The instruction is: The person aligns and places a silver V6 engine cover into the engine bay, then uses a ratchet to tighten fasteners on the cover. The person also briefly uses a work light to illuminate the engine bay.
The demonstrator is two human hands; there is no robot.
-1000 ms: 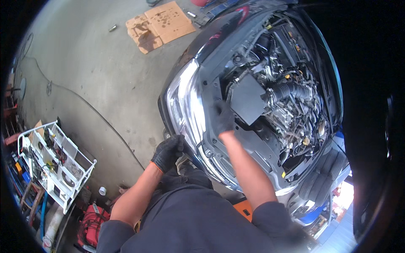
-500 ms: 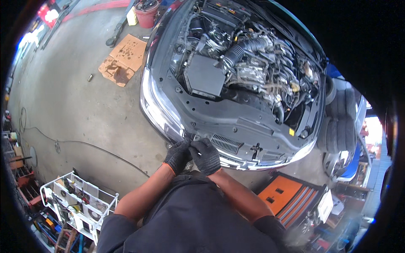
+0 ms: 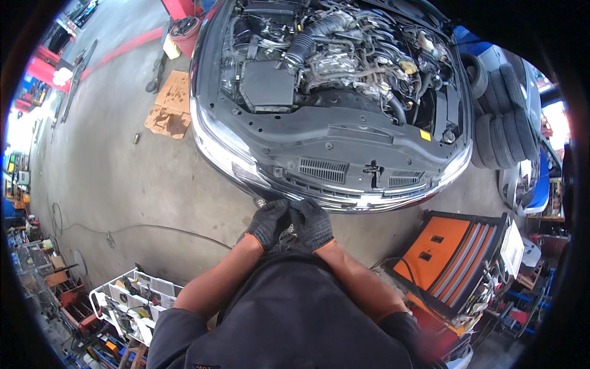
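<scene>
Holding parts (image 3: 130,285): cart (image 3: 161,285) left of hands (image 3: 268,224)

Your dark-gloved left hand (image 3: 268,224) and right hand (image 3: 313,226) sit just beside each other before your torso (image 3: 298,313), fingers (image 3: 300,212) curled inward. Your bare forearms (image 3: 216,280) slant inward from near left and near right.

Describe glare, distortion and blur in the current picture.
Head view: glare whitens the headlight; head view: fisheye distortion bends surroundings toward a black border; head view: a reddish smear blurs the area beside the right sleeve; head view: little fingertip detail shows on the dark gloves.
</scene>
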